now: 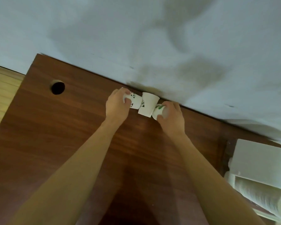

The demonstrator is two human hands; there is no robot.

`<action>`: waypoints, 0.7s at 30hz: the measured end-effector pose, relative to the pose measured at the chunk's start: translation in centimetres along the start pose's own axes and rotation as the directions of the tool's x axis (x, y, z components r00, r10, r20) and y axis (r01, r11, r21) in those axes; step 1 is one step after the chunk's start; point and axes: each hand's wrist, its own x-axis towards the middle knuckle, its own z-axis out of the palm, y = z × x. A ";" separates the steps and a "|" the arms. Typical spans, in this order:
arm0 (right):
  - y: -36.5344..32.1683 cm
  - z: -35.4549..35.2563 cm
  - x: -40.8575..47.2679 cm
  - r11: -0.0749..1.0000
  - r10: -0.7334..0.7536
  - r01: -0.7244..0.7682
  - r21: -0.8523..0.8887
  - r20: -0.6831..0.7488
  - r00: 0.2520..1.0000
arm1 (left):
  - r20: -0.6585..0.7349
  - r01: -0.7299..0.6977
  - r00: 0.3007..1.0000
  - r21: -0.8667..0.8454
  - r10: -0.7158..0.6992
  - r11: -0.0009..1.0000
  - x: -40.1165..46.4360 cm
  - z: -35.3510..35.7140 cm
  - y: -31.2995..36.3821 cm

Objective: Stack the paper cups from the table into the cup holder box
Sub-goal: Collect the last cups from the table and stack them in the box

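Three white paper cups lie in a row near the far edge of the brown table (71,127), by the wall. My left hand (117,104) grips the left cup (135,100), which has small printed figures. My right hand (172,116) grips the right cup (159,111), which has green print. Between them sits the middle cup (148,104), touching both. The white cup holder box (258,158) stands at the table's right edge, with a long stack of white cups (256,194) lying in it.
A round cable hole (58,87) opens in the table at the far left. A pale wall (152,38) runs directly behind the cups. Light wooden flooring (2,95) shows past the table's left edge.
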 end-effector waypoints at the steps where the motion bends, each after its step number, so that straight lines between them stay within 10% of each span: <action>1: -0.1 0.0 -0.4 0.999 0.041 -0.040 0.034 -0.036 0.998 | -0.005 -0.017 1.000 0.003 0.017 1.000 -0.4 0.2 0.2; 6: 0.2 -0.4 -2.7 0.948 0.261 -0.226 0.225 -0.141 0.955 | 0.013 -0.136 0.991 0.101 0.135 0.986 -2.0 0.2 0.9; 14: 1.7 -0.1 -4.7 0.987 0.156 -0.145 -0.068 0.206 0.966 | 0.167 -0.282 0.956 0.312 0.240 0.907 -4.3 0.2 1.8; 21: 1.6 0.2 -4.7 0.998 0.055 -0.055 0.002 -0.102 0.993 | 0.145 -0.281 0.960 0.447 0.242 0.849 -5.9 0.5 2.0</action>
